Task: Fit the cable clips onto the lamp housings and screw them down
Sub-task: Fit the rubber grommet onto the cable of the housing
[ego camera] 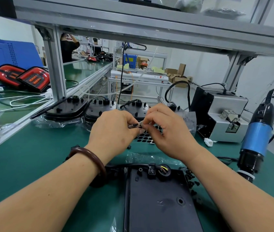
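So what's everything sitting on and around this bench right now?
Lamp housing: one, black, back side up, nearest the person.
More housings: about four, black, in a row behind the hands.
Finished lamps: two, red and black, far left.
Sheet of round pads: one, black dots, under the hands.
Small strip: one, dark, pinched between both hands; too small to identify.
Loose screws: a small pile, black, right of the near housing.
Electric screwdriver: one, blue and black, hanging at right.
Metal box: one, grey, right rear.
Bench mat: green.
Left hand: brown bangle on its wrist.
Right hand: bare.
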A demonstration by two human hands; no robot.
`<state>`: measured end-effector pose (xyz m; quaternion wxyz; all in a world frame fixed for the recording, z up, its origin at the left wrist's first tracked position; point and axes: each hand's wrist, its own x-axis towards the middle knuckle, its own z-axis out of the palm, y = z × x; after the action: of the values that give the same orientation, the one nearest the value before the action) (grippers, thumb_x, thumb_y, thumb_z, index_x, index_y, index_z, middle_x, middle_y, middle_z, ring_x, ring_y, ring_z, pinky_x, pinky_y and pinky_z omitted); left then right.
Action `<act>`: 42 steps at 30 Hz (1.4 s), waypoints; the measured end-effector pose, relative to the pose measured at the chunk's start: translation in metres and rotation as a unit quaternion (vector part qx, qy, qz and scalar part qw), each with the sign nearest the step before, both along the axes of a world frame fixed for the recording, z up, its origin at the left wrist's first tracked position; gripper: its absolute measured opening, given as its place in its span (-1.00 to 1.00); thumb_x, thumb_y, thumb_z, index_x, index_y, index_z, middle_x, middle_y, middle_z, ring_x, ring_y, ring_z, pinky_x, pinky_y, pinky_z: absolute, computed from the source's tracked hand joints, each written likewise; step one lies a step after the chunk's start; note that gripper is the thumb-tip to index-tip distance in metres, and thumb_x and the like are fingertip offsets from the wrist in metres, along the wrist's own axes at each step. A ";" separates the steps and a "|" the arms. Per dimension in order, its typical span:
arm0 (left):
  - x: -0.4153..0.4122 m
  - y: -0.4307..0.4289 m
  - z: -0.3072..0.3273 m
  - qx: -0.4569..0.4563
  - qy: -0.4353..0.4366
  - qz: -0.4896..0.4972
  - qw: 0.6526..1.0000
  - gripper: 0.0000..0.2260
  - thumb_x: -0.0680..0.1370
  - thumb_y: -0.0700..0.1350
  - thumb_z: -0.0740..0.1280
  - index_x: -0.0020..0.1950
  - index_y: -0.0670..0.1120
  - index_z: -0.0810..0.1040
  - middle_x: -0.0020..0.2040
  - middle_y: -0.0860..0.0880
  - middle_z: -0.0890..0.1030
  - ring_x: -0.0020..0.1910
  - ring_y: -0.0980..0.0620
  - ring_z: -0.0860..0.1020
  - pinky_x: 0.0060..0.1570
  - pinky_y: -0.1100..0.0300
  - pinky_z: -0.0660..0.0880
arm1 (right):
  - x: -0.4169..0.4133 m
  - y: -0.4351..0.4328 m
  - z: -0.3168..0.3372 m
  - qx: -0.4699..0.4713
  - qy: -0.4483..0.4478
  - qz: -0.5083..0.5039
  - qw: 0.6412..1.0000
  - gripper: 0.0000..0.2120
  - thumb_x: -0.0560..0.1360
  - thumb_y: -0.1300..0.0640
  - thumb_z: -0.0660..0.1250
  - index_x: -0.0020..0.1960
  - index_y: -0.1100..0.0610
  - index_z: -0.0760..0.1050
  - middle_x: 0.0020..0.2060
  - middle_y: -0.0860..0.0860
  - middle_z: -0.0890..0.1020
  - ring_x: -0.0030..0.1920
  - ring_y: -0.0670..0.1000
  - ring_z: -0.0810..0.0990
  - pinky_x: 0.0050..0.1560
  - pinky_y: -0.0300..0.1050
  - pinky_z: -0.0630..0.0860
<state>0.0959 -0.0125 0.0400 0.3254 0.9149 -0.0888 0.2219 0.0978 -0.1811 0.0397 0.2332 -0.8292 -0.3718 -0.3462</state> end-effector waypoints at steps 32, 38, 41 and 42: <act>-0.071 -0.019 0.012 0.023 0.107 -0.167 0.980 -0.66 0.56 -0.21 0.28 0.29 0.06 0.52 0.05 0.15 0.61 0.07 0.19 0.56 0.15 0.33 0.41 | -0.085 -0.033 0.030 0.233 0.565 -0.061 0.789 -0.85 0.47 0.34 0.37 -0.26 0.20 0.53 -0.46 0.00 0.53 -0.41 -0.10 0.47 -0.43 -0.27 0.37; -0.098 -0.022 -0.002 0.026 0.079 -0.189 0.978 -0.67 0.53 -0.18 0.31 0.22 0.16 0.47 -0.09 0.23 0.57 -0.09 0.26 0.53 -0.12 0.51 0.35 | -0.113 -0.039 0.023 0.194 0.600 -0.061 0.774 -0.83 0.44 0.36 0.37 -0.30 0.19 0.55 -0.48 -0.03 0.53 -0.44 -0.13 0.45 -0.43 -0.27 0.31; -0.108 -0.025 -0.006 0.026 0.077 -0.196 0.977 -0.68 0.52 -0.18 0.33 0.15 0.20 0.43 -0.12 0.23 0.58 -0.11 0.27 0.54 -0.16 0.50 0.36 | -0.120 -0.039 0.020 0.175 0.595 -0.086 0.780 -0.86 0.43 0.36 0.38 -0.29 0.22 0.54 -0.46 0.03 0.47 -0.43 -0.09 0.40 -0.41 -0.22 0.28; -0.111 -0.026 -0.008 0.025 0.076 -0.197 0.977 -0.69 0.52 -0.18 0.33 0.13 0.20 0.41 -0.12 0.22 0.58 -0.11 0.25 0.54 -0.15 0.47 0.38 | -0.121 -0.040 0.019 0.171 0.591 -0.096 0.782 -0.88 0.42 0.36 0.39 -0.27 0.24 0.53 -0.45 0.06 0.44 -0.43 -0.07 0.38 -0.41 -0.21 0.27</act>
<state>-0.0148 -0.0381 0.0317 0.3456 0.9015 -0.2476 0.0809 -0.0228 -0.2207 0.0583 0.5111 -0.8491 -0.0143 0.1330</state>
